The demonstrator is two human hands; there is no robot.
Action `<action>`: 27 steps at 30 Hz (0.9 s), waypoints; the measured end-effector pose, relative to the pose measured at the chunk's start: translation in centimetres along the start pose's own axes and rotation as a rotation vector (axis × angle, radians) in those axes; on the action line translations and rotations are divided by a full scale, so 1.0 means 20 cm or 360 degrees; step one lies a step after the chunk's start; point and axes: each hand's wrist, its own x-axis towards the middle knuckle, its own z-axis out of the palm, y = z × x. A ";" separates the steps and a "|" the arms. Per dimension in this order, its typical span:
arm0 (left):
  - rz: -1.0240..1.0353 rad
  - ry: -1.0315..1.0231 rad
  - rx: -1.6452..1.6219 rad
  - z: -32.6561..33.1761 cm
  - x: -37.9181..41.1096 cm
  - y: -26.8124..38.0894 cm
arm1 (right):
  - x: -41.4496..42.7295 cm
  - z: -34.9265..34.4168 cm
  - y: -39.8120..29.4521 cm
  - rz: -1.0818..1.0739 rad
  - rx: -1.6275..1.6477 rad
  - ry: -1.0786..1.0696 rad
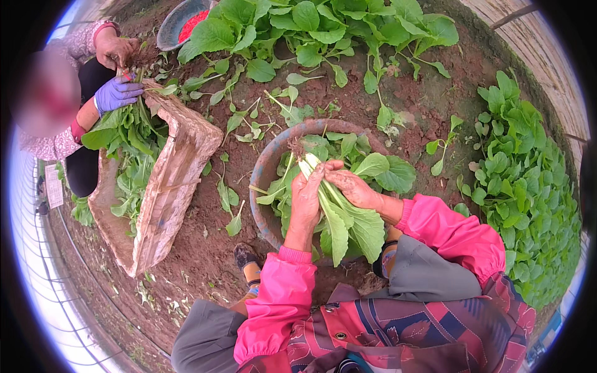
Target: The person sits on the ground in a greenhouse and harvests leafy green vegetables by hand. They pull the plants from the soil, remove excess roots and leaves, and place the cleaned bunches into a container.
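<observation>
Over a round, soil-stained basin [263,175], my left hand [306,196] grips a bunch of leafy greens [345,224] by its pale stems. The roots, with soil on them, point away from me and the leaves hang toward my lap. My right hand [352,186] touches the same stems from the other side, its fingers meeting the left thumb. Whether the right fingers pinch part of the bunch is hidden. More loose greens [385,170] lie in the basin beneath both hands.
At left a person with a purple glove [119,94] holds greens over a dirty, box-like container [163,196]. A bowl [170,30] with red contents stands behind. Leafy plants grow at the top [305,18] and right [522,186]. Loose leaves litter the soil [200,252].
</observation>
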 end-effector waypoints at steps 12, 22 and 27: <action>0.0252 0.0265 0.0309 0.01 0.01 0.02 | 0.00 0.07 -0.09 0.0251 -0.0235 -0.0211; 0.0164 0.0142 0.0036 0.00 0.03 -0.01 | 0.02 0.01 -0.25 0.0347 -0.0961 -0.0458; 0.0376 0.0469 -0.0181 -0.12 0.07 0.07 | 0.40 -0.22 -0.62 0.0297 -0.2628 -0.0466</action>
